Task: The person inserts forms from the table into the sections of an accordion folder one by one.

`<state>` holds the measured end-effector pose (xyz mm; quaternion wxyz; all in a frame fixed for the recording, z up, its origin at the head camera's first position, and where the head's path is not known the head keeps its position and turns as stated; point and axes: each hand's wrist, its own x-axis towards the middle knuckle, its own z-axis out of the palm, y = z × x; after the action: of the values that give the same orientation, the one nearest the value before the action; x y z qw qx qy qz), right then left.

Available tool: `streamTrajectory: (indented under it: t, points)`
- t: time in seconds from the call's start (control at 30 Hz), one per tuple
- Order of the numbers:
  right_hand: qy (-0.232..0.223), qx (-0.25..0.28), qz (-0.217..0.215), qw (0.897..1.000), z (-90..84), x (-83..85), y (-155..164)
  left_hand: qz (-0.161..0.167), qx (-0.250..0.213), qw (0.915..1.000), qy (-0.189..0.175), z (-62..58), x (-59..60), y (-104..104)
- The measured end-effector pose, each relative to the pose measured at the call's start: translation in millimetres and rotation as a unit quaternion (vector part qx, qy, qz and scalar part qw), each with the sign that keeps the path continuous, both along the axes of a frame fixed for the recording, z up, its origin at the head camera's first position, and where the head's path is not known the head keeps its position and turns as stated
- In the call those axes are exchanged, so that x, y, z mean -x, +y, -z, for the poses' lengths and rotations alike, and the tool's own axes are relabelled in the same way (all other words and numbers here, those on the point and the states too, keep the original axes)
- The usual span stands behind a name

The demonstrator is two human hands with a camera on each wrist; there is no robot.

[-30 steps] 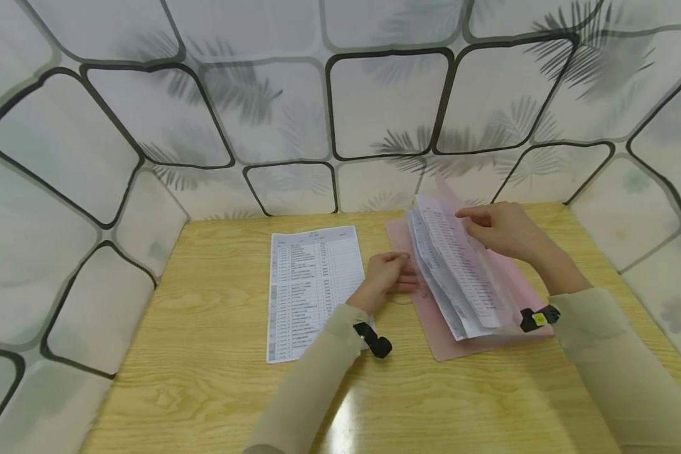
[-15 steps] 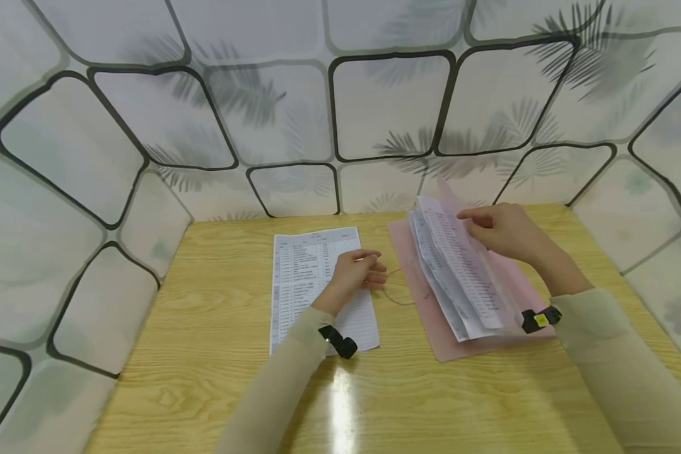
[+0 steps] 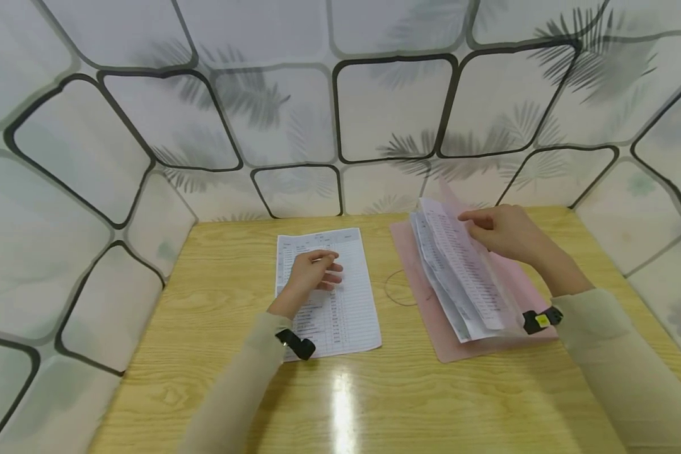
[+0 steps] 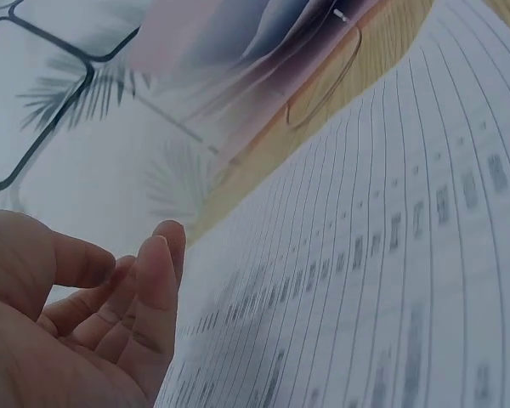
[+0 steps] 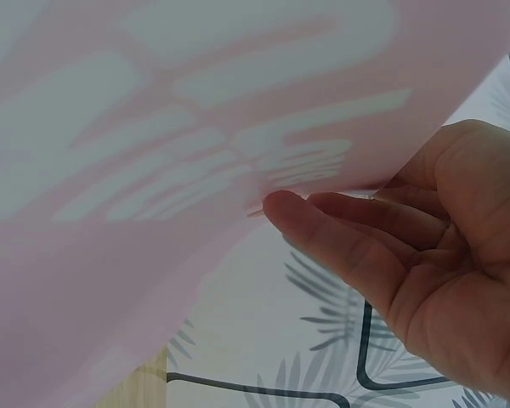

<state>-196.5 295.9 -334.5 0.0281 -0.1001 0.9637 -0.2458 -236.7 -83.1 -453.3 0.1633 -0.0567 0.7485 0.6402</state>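
Observation:
A pink document folder (image 3: pixel 523 277) stands partly open at the right, with a stack of printed papers (image 3: pixel 459 271) inside, leaning up on a slant. My right hand (image 3: pixel 507 233) pinches the upper edge of its raised translucent cover between thumb and fingers; the right wrist view shows the cover (image 5: pixel 195 170) from behind. Left of the folder, a single printed table sheet (image 3: pixel 349 284) lies on the table. My left hand (image 3: pixel 309 274) is over that sheet with fingers loosely bent and nothing in them. Whether it touches the paper I cannot tell.
A thin elastic loop (image 3: pixel 396 299) sticks out from the folder's left edge onto the wooden table (image 3: pixel 215 353). Patterned cloth-like walls (image 3: pixel 295 107) rise close behind the table and on both sides.
My left hand has moved left from the folder's edge to above the printed sheet, uncovering the elastic loop. The right hand and the folder have stayed almost the same.

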Motion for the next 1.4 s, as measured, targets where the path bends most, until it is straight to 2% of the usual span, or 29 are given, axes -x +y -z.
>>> streamTrajectory:
  t: [0.3,0.73,1.07,1.4]
  points:
    - [-0.002,-0.001,0.000,1.000,1.7,-0.6,1.1,-0.027,0.039,0.9989,-0.004,1.5,0.0,-43.0]
    - [-0.012,0.001,0.002,1.000,3.2,-0.4,3.1,-0.059,0.049,0.9970,-0.014,2.7,-1.4,-90.1]
    - [-0.002,0.001,-0.002,1.000,2.1,-0.7,2.8,-0.078,0.059,0.9950,-0.018,-0.3,-2.5,-112.3]
    - [-0.008,0.002,0.002,1.000,0.0,-0.1,1.9,-0.078,0.088,0.9929,-0.020,3.5,-5.3,-123.1]
